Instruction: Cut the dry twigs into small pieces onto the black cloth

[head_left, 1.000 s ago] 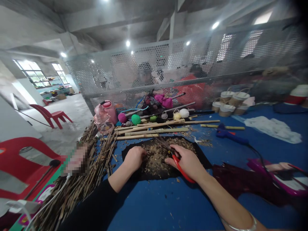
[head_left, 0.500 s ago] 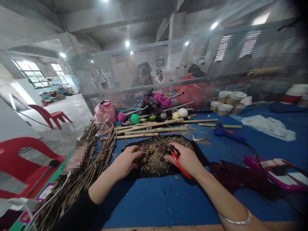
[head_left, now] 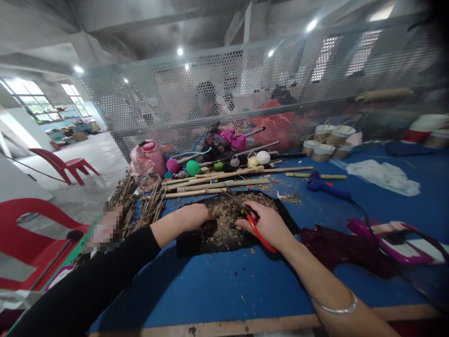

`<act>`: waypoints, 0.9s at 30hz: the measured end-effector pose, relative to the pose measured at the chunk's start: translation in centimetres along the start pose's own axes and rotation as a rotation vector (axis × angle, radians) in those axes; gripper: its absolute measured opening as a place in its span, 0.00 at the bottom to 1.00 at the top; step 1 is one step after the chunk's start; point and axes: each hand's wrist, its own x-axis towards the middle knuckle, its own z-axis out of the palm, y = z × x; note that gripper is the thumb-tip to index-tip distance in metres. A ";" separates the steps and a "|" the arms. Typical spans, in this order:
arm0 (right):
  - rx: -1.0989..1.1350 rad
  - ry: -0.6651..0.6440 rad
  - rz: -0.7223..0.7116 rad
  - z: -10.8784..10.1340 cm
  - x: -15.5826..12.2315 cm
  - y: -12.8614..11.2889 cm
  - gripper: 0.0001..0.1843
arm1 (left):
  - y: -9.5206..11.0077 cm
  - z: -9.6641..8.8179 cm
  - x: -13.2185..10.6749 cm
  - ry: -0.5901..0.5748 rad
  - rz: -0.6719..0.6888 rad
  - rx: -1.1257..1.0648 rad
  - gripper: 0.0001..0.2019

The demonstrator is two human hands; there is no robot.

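Note:
A pair of red-handled scissors (head_left: 261, 238) is in my right hand (head_left: 271, 225), its dark blades pointing up and left over a heap of dry brown plant bits (head_left: 228, 234). The heap lies on a black cloth (head_left: 189, 246) on the blue table (head_left: 224, 290). My left hand (head_left: 196, 216) reaches in over the left side of the heap, fingers curled down into it. Whatever those fingers hold is hidden.
Bundles of dry stalks (head_left: 149, 211) lie left, bamboo sticks (head_left: 224, 185) and yarn balls (head_left: 193, 168) behind. A blue glue gun (head_left: 328, 189), dark red cloth (head_left: 345, 250) and white plastic bag (head_left: 384, 177) are right. A perforated metal screen (head_left: 157, 107) stands behind.
My left hand has shifted slightly right, and its spread fingers have curled down into the plant bits. My right hand keeps the scissors in nearly the same place. The view has shifted a little.

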 end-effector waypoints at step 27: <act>0.000 0.008 -0.018 -0.1 0.1 0.2 0.25 | 3.3 3.9 -0.6 0.511 -0.709 -0.180 0.36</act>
